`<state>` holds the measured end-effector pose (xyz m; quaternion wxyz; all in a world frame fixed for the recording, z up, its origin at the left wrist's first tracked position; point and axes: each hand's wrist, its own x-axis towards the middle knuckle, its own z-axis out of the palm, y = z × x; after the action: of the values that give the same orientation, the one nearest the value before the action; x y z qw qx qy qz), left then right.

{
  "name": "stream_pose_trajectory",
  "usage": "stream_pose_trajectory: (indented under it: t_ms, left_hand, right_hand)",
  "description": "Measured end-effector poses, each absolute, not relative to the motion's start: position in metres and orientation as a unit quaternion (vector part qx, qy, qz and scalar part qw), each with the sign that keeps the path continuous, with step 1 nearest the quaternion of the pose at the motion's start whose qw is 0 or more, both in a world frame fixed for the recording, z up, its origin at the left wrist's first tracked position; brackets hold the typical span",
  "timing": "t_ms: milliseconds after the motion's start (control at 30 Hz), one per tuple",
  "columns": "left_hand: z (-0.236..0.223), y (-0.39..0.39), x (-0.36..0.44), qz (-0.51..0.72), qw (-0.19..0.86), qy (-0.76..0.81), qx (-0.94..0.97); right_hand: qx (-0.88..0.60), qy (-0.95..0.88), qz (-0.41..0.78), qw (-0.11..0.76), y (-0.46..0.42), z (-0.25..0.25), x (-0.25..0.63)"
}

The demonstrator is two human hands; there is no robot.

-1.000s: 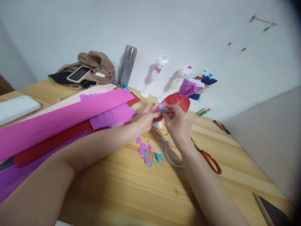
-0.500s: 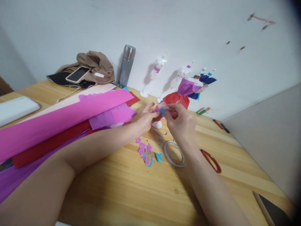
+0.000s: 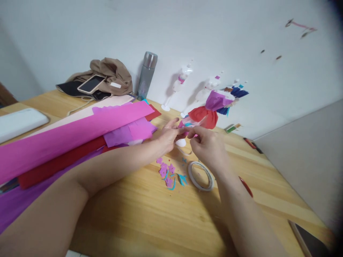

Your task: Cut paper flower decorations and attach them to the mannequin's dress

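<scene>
My left hand (image 3: pixel 171 135) is wrapped round a small mannequin in a pink paper dress (image 3: pixel 182 124), thumb raised and forefinger stretched towards my right hand. The mannequin's white round base (image 3: pixel 181 142) shows below my fingers. A bit of blue (image 3: pixel 188 125) lies against the pink paper. My right hand (image 3: pixel 207 144) is closed in a pinch at the tip of my left forefinger; what it pinches is hidden. Below, on the table, lie purple paper flowers (image 3: pixel 163 170), blue paper scraps (image 3: pixel 182 179) and a roll of tape (image 3: pixel 190 177).
White mannequins (image 3: pixel 179 85) stand by the wall, near others in a purple top and red skirt (image 3: pixel 205 117) and blue paper (image 3: pixel 239 92). Coloured paper sheets (image 3: pixel 80 130) cover the left. A flask (image 3: pixel 147 75), phone (image 3: pixel 92 84), brown cloth (image 3: pixel 114 73) and red-handled tool (image 3: pixel 245 187) lie around.
My right hand has lowered slightly, and the blue piece earlier at its fingertips now shows higher against the pink paper. My right forearm covers more of the red handle. The view has shifted slightly.
</scene>
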<state>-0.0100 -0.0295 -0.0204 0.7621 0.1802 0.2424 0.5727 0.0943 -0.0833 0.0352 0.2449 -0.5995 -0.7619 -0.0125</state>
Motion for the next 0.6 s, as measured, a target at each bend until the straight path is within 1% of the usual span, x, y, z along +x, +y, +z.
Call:
stream_pose_trajectory:
  t_ms: [100,267,467,533,600]
  left_hand:
    - [-0.016,-0.032,-0.013,0.560,0.770,0.245,0.181]
    - [-0.014,-0.032,-0.015,0.555,0.776,0.238,0.181]
    - [-0.022,-0.027,-0.013,0.551,0.778,0.226,0.202]
    - [-0.022,-0.028,-0.013,0.552,0.776,0.232,0.200]
    - [-0.022,-0.029,-0.013,0.557,0.773,0.233,0.195]
  right_hand:
    - [-0.600,-0.764,-0.007,0.237,-0.081,0.033,0.096]
    - [-0.583,-0.766,0.023,0.269,-0.073,0.028,0.105]
    - [-0.562,-0.699,0.205,0.390,-0.064,0.022,0.113]
    - [-0.553,-0.677,0.231,0.427,-0.066,0.024,0.116]
    - [-0.543,-0.666,0.229,0.457,-0.068,0.028,0.118]
